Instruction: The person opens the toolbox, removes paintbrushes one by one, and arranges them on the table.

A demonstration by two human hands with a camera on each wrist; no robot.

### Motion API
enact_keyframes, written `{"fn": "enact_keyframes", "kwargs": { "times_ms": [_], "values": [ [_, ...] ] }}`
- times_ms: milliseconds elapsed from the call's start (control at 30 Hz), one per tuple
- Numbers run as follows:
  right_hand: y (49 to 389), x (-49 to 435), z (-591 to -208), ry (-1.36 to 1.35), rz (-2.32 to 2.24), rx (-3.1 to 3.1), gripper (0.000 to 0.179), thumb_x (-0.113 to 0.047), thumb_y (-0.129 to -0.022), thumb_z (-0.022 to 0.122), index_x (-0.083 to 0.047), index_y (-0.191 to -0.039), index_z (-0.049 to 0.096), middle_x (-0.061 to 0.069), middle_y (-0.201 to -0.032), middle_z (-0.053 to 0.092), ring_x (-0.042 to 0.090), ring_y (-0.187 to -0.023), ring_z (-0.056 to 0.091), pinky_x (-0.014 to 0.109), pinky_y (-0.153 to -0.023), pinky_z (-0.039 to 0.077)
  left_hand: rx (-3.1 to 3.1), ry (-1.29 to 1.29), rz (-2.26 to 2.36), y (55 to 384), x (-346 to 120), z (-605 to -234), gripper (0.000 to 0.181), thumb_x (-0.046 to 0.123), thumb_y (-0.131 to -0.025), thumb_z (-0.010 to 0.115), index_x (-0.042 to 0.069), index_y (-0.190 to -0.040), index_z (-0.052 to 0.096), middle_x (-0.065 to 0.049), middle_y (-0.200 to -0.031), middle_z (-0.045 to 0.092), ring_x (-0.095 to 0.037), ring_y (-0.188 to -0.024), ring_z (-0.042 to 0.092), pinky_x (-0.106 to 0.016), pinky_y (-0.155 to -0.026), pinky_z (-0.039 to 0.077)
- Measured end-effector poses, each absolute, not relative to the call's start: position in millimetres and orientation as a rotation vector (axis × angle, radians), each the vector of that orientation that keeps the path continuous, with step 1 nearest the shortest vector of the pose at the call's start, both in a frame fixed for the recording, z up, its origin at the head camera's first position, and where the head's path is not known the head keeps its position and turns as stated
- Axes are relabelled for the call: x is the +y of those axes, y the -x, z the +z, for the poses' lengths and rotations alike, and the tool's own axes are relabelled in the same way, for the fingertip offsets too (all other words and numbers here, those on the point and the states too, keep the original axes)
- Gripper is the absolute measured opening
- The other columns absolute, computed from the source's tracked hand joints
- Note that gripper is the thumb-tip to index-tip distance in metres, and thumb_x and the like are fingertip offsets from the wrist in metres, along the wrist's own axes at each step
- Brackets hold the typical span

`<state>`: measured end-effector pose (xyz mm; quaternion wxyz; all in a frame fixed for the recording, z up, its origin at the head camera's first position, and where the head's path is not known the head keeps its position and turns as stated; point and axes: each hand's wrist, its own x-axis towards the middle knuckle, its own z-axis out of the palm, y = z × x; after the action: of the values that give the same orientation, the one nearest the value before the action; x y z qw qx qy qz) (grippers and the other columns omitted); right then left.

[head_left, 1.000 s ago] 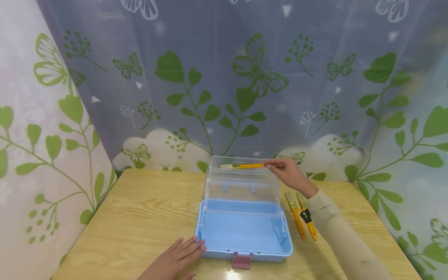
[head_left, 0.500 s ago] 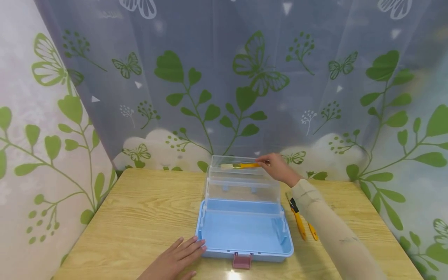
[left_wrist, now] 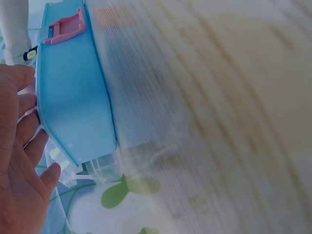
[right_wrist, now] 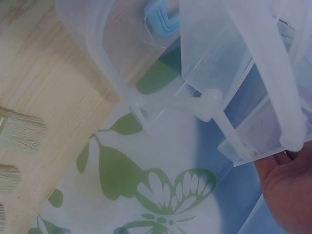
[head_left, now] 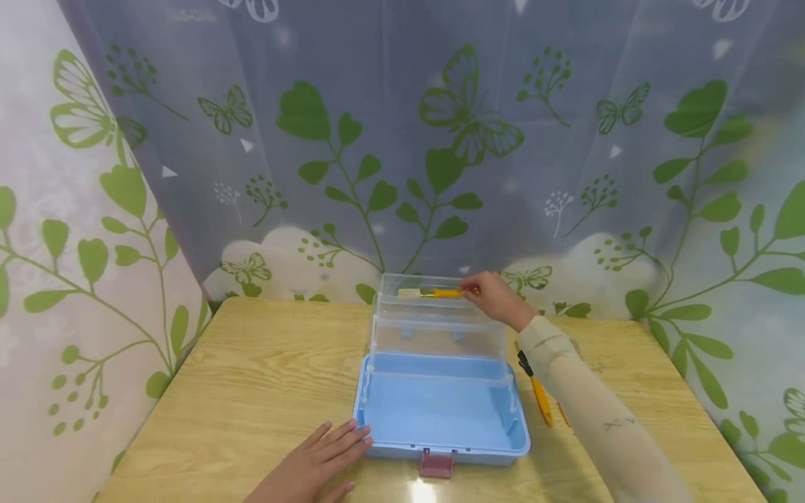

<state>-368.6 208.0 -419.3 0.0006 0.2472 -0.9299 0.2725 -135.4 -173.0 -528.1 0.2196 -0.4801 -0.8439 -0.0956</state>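
Observation:
My right hand [head_left: 497, 299] pinches the end of a paintbrush's orange handle. The paintbrush [head_left: 443, 293] lies level at the top clear tray [head_left: 390, 311] of a light-blue case, its pale bristles pointing left. The right wrist view shows the fingers of this hand [right_wrist: 287, 187] partly behind a clear tray's corner; the brush itself cannot be made out there. My left hand [head_left: 317, 461] rests with extended fingers at the front left corner of the blue case [head_left: 440, 412]. In the left wrist view its fingers [left_wrist: 29, 129] touch the case's edge. The case stands open, a pink latch [head_left: 437, 463] at its front.
Right of the case lies another orange-handled paintbrush [head_left: 541, 399], with more brush partly hidden under the right sleeve [head_left: 588, 398]. Pale bristles [right_wrist: 22, 131] of brushes show in the right wrist view. The wooden table [head_left: 270, 370] meets a printed cloth backdrop [head_left: 352, 209] behind the case.
My right hand has shifted left along the top tray, with the brush staying nearly in place. The sleeve now covers more of the brushes on the table. The left hand has stayed put.

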Motion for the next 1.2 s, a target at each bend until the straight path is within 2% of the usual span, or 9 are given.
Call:
{"fn": "enact_keyframes", "kwargs": {
  "times_ms": [200,400,600,800,967,1100,1200],
  "values": [
    [370.7,206.4,-413.3,-0.792,0.791,-2.919,0.029,-0.003,-0.097,0.067,0.008,-0.124,0.068,0.024,-0.119,0.071,0.038,-0.108,0.07,0.048,-0.093,0.058,-2.336,1.334,-0.293,135.1,-172.4,-526.3,0.068,0.035,-0.096,0.07,0.009,-0.154,0.044,-0.007,-0.152,0.053,-0.011,-0.156,0.016,-0.025,-0.126,-0.002],
    [376.4,203.5,-404.8,-0.835,0.652,-2.924,0.028,0.001,-0.091,0.072,0.007,-0.118,0.072,0.022,-0.111,0.074,0.036,-0.101,0.072,0.047,-0.09,0.059,-2.376,1.326,-0.295,134.2,-172.8,-523.4,0.065,0.038,-0.099,0.065,0.01,-0.155,0.044,-0.006,-0.154,0.051,-0.015,-0.153,0.028,-0.025,-0.125,-0.004],
    [380.7,203.5,-405.6,-0.854,0.612,-2.957,0.022,0.003,-0.09,0.072,0.004,-0.112,0.076,0.019,-0.106,0.076,0.033,-0.097,0.073,0.044,-0.087,0.06,-2.395,1.334,-0.315,133.6,-172.4,-523.5,0.065,0.035,-0.098,0.067,0.01,-0.154,0.045,-0.007,-0.154,0.051,-0.013,-0.155,0.023,-0.024,-0.125,-0.005],
    [382.2,204.7,-407.0,-0.938,0.574,-2.993,0.016,0.004,-0.094,0.068,0.001,-0.105,0.078,0.015,-0.098,0.076,0.03,-0.092,0.073,0.044,-0.085,0.061,-2.396,1.331,-0.315,131.8,-173.3,-523.7,0.063,0.037,-0.1,0.064,0.011,-0.155,0.044,-0.005,-0.155,0.051,-0.013,-0.154,0.026,-0.023,-0.125,-0.005],
    [385.0,207.3,-409.4,-0.931,0.59,-3.016,0.019,0.002,-0.096,0.066,0.004,-0.113,0.074,0.018,-0.105,0.073,0.031,-0.097,0.07,0.045,-0.087,0.059,-2.408,1.325,-0.315,131.9,-172.5,-523.7,0.067,0.034,-0.096,0.07,0.01,-0.154,0.045,-0.006,-0.154,0.051,-0.018,-0.151,0.034,-0.024,-0.125,-0.004],
    [385.8,209.3,-412.4,-0.907,0.614,-3.02,0.023,0.0,-0.098,0.063,0.005,-0.119,0.07,0.018,-0.111,0.069,0.031,-0.101,0.066,0.044,-0.09,0.057,-2.419,1.322,-0.309,132.4,-172.3,-523.3,0.064,0.035,-0.098,0.067,0.01,-0.153,0.046,-0.007,-0.155,0.05,-0.024,-0.144,0.045,-0.025,-0.126,-0.004],
    [384.5,209.5,-414.0,-0.908,0.639,-3.017,0.023,-0.002,-0.1,0.061,0.005,-0.121,0.068,0.017,-0.111,0.067,0.031,-0.102,0.065,0.045,-0.091,0.056,-2.429,1.322,-0.32,132.1,-172.4,-523.2,0.063,0.035,-0.099,0.066,0.01,-0.153,0.046,-0.007,-0.155,0.05,-0.027,-0.141,0.047,-0.024,-0.125,-0.004]
  ]
}}
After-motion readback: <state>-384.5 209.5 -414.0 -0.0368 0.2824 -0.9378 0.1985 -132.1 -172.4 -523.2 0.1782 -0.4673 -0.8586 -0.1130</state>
